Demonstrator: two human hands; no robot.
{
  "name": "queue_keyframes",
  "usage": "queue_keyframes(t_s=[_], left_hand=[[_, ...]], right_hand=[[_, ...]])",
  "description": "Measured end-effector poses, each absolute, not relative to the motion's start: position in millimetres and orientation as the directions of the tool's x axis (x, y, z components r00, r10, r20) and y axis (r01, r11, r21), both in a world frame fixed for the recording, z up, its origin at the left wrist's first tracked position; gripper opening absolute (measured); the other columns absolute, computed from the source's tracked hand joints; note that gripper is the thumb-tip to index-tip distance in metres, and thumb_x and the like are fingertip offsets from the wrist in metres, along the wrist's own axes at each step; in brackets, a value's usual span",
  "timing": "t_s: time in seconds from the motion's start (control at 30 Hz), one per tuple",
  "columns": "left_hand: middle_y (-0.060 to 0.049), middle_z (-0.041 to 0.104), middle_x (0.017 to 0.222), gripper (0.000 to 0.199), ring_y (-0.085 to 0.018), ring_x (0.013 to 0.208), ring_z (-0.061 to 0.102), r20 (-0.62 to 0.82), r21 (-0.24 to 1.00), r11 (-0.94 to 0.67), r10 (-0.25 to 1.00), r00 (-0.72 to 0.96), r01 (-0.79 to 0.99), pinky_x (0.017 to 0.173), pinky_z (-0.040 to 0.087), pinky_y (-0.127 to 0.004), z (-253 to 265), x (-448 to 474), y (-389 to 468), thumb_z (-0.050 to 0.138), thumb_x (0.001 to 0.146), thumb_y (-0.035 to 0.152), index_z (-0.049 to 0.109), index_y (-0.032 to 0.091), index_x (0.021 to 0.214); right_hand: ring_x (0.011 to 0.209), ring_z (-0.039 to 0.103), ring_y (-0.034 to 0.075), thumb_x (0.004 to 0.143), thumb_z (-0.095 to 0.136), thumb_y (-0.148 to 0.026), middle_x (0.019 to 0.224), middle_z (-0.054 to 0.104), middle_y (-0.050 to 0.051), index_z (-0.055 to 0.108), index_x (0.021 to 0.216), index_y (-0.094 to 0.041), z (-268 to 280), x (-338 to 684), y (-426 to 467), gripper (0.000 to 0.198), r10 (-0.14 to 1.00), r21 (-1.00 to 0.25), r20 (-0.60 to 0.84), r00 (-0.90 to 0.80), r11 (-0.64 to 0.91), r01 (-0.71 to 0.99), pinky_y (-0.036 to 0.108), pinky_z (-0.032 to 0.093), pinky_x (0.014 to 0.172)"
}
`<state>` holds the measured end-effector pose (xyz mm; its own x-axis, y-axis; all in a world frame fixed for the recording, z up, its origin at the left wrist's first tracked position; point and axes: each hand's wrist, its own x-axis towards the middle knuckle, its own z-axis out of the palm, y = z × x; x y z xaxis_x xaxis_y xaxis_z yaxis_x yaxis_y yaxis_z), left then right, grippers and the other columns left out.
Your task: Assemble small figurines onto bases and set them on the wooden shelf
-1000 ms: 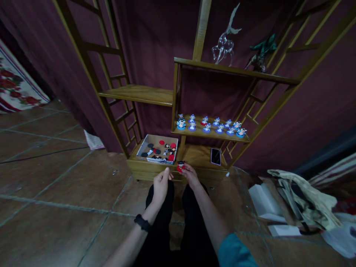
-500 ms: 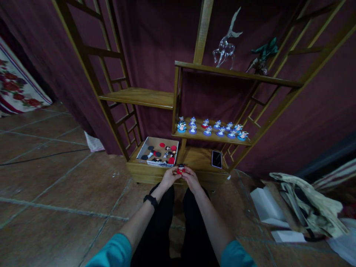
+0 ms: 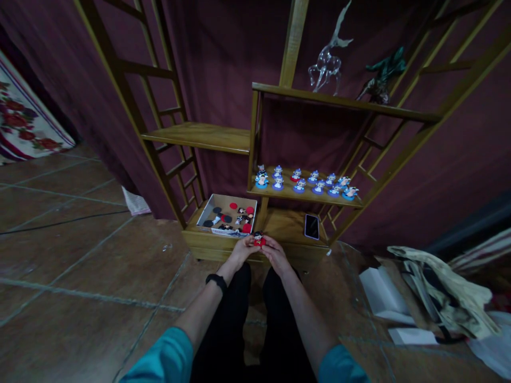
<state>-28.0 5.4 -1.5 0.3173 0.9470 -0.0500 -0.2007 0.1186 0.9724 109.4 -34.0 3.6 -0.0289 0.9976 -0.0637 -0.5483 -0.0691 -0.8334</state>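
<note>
Between my two hands is a small figurine [image 3: 258, 239] with black hair and a red body on a red base. My left hand [image 3: 241, 252] grips it from the left, and my right hand [image 3: 275, 253] pinches its right side. Just behind my left hand, an open cardboard box [image 3: 202, 214] holds several figurines along with loose red and black discs [image 3: 233, 206]. On the shelf [image 3: 275, 194] to the upper right, several small figurines [image 3: 300, 185] stand in two rows, mostly on blue and purple bases.
A phone [image 3: 312, 227] lies on the lower right board of the wooden shelf unit. A clear deer ornament [image 3: 326, 66] and a dark green sculpture [image 3: 384, 77] stand on the top shelf. White boxes [image 3: 385, 298] and a beige bag [image 3: 447, 292] sit on the floor at right.
The red figurine has turned slightly in my fingers and now stands more upright, with its red base showing. Both hands keep hold of it. The view has shifted a little.
</note>
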Motion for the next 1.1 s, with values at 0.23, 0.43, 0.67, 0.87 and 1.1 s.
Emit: queue_keyframes(t_s=[0.23, 0.43, 0.67, 0.87, 1.1], left_hand=[[-0.002, 0.067, 0.076, 0.042, -0.015, 0.067, 0.060, -0.027, 0.981, 0.079, 0.960, 0.279, -0.177, 0.072, 0.047, -0.029, 2, -28, 0, 0.078, 0.047, 0.021, 0.063, 0.014, 0.086], [-0.004, 0.068, 0.078, 0.043, -0.015, 0.069, 0.061, -0.024, 0.982, 0.084, 0.945, 0.327, -0.172, 0.074, 0.046, -0.029, 2, -28, -2, 0.078, 0.049, 0.021, 0.064, 0.013, 0.089], [-0.003, 0.067, 0.077, 0.044, -0.015, 0.070, 0.061, -0.026, 0.985, 0.073, 0.958, 0.285, -0.156, 0.074, 0.046, -0.030, -4, -26, -2, 0.079, 0.046, 0.021, 0.063, 0.013, 0.086], [-0.002, 0.065, 0.073, 0.045, -0.014, 0.066, 0.060, -0.011, 0.994, 0.034, 0.976, 0.216, -0.105, 0.069, 0.047, -0.028, -10, -24, 0, 0.077, 0.046, 0.015, 0.058, 0.013, 0.086], [-0.001, 0.064, 0.073, 0.046, -0.013, 0.066, 0.059, 0.008, 0.998, 0.005, 0.976, 0.218, -0.061, 0.068, 0.047, -0.028, -16, -27, 4, 0.077, 0.048, 0.015, 0.057, 0.012, 0.089]], right_hand=[[0.101, 0.057, 0.024, 0.053, 0.074, -0.022, 0.107, 0.064, 0.006, 0.061, 0.099, -0.021, 5, 110, -35, 0.048, 0.995, -0.848, -0.098, -0.013, -0.091, -0.522, 0.038, 0.045, 0.086], [0.097, 0.060, 0.023, 0.054, 0.073, -0.021, 0.101, 0.067, 0.006, 0.063, 0.098, -0.020, 7, 109, -38, 0.044, 0.996, -0.848, -0.081, -0.032, -0.086, -0.524, 0.036, 0.045, 0.087], [0.094, 0.061, 0.022, 0.057, 0.072, -0.023, 0.097, 0.068, 0.006, 0.065, 0.097, -0.019, 6, 109, -41, 0.040, 0.997, -0.847, -0.066, -0.046, -0.080, -0.525, 0.037, 0.044, 0.087], [0.092, 0.061, 0.022, 0.054, 0.074, -0.023, 0.097, 0.068, 0.007, 0.065, 0.094, -0.018, 1, 110, -38, 0.041, 0.994, -0.851, -0.095, -0.057, -0.111, -0.513, 0.036, 0.045, 0.085], [0.089, 0.062, 0.020, 0.054, 0.074, -0.023, 0.096, 0.067, 0.007, 0.063, 0.095, -0.017, -3, 111, -34, 0.042, 0.992, -0.844, -0.113, -0.057, -0.126, -0.522, 0.036, 0.045, 0.083]])
